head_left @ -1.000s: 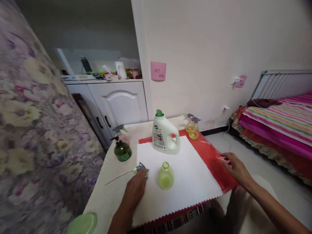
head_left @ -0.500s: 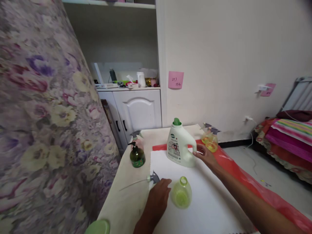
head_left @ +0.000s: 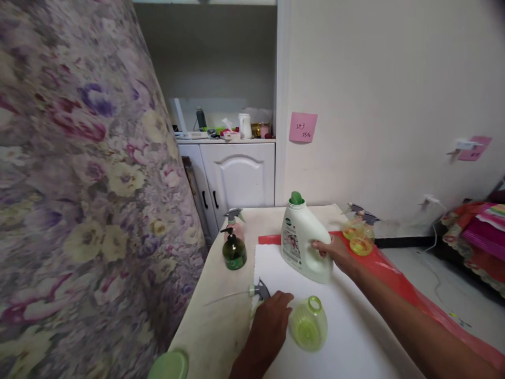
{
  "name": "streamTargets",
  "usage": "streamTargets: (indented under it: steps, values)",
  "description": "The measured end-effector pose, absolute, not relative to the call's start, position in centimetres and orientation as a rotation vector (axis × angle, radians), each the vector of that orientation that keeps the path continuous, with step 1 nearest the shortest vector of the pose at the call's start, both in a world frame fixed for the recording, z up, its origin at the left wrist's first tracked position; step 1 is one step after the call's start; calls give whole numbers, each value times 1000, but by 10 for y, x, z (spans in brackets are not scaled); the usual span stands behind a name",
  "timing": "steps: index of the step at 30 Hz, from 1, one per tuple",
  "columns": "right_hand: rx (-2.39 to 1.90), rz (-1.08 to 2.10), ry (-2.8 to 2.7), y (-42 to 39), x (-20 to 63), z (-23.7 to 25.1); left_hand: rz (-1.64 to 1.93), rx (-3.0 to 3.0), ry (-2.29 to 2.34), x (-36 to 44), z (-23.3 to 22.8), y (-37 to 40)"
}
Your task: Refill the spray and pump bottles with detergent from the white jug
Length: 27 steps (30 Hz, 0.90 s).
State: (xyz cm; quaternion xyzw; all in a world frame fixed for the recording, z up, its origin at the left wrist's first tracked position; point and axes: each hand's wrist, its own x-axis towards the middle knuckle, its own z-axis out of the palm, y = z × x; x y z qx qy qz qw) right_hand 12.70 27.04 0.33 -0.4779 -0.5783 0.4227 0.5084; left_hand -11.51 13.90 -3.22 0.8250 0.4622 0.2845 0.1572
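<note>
My right hand is wrapped round the handle of a pale green detergent jug, whose open neck has a green spout. The jug leans slightly to the left over the white sheet. My left hand is beside a squat, translucent yellow-green bottle, fingers stretched toward it; whether they touch it I cannot tell. The bottle has no top on and some green tint low inside. Just behind my left hand lies a grey trigger sprayer with a long thin tube pointing left.
A dark green pump bottle and a pink spray bottle stand at the left. Yellow spray bottles are at the right on red plastic. A green lid-like object sits at the near left; a floral curtain hangs beside the table.
My right hand has closed on the jug's handle and the jug now leans a little. My left hand stays beside the bottle. The view has turned slightly left.
</note>
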Motion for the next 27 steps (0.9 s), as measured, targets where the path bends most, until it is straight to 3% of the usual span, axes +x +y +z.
streamTargets:
  steps: [12, 27]
  values:
    - [-1251, 959, -1360, 216, 156, 52, 1013, 2173, 1266, -119, -20, 134]
    - [-1281, 1377, -1612, 78, 235, 111, 1174, 1803, 1083, -84, 11, 122]
